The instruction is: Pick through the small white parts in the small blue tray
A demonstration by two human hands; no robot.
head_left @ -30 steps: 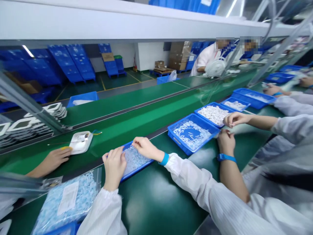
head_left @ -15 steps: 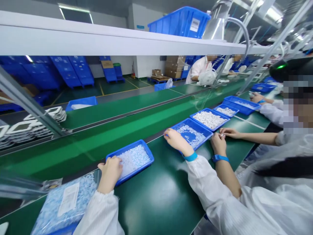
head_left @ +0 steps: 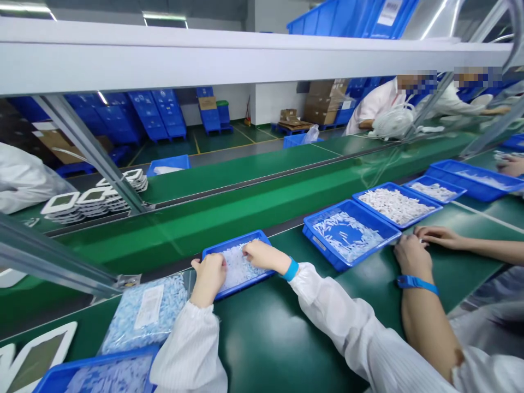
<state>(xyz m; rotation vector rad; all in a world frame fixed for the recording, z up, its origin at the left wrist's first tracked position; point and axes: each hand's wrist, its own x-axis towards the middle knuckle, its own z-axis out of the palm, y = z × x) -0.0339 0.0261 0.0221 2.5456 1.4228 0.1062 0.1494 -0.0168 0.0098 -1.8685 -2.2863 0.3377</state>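
Observation:
My left hand point(head_left: 209, 277) is over the left end of a small blue tray point(head_left: 267, 273), its fingers curled down among small white and pale blue plastic pieces point(head_left: 235, 267). Over the right side of that tray is my right hand point(head_left: 266, 256), a blue band at its wrist and its fingertips pressed together at the pieces. Whatever either hand pinches is hidden. Beside my left forearm lies a clear bag point(head_left: 126, 311) of pale blue pieces with a white label. A larger blue tray point(head_left: 317, 245) of whitish strips stands to the right of my right hand.
A co-worker's hands point(head_left: 413, 256) are at the right, by a tray of white parts point(head_left: 395, 204). Another blue tray point(head_left: 53, 376) sits at the lower left, near white frames point(head_left: 41, 355). Behind runs a green conveyor point(head_left: 245, 204), under a white overhead beam point(head_left: 245, 60).
My right hand has moved left from the larger tray of strips to the small tray. My left hand stays at the small tray, fingers more curled. The view has swung left.

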